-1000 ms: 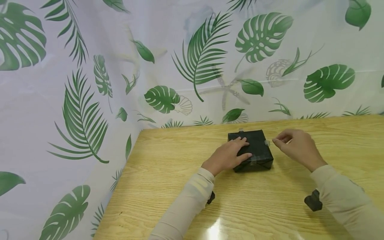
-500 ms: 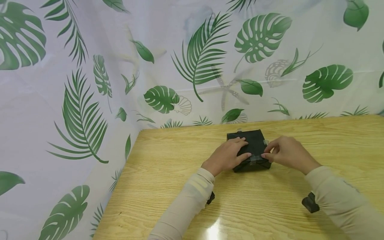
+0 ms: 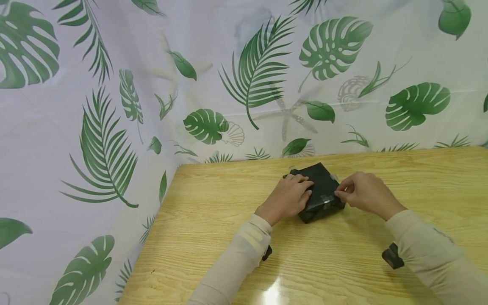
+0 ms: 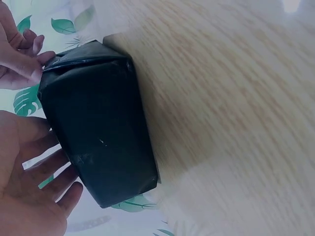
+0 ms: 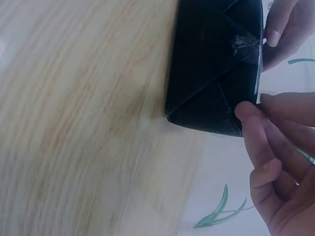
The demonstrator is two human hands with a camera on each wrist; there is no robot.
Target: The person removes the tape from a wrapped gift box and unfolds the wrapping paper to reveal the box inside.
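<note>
A box wrapped in black paper (image 3: pixel 320 180) sits on the wooden table, turned at an angle, with clear tape (image 3: pixel 327 199) on its near edge. Across its top left side rests my left hand (image 3: pixel 287 197), fingers relaxed and spread. My right hand (image 3: pixel 364 192) pinches with thumb and forefinger at the box's right edge. The right wrist view has the right fingertips (image 5: pixel 246 110) on the edge of the folded end, beside creased tape (image 5: pixel 245 45). Whether a strip of tape lies between them cannot be told. In the left wrist view the box (image 4: pixel 98 123) shows a plain side.
The wood-grain table (image 3: pixel 213 203) extends around the box. Behind and to the left hangs a white curtain (image 3: pixel 152 76) printed with green leaves. Small tape tabs, such as the one at the back corner (image 3: pixel 292 168), stick out from the box. Black pieces (image 3: pixel 392 256) show beside both sleeves.
My right hand has come left and nearer to me, from beside the box onto its right edge. The box has turned under my left hand, which stays on top.
</note>
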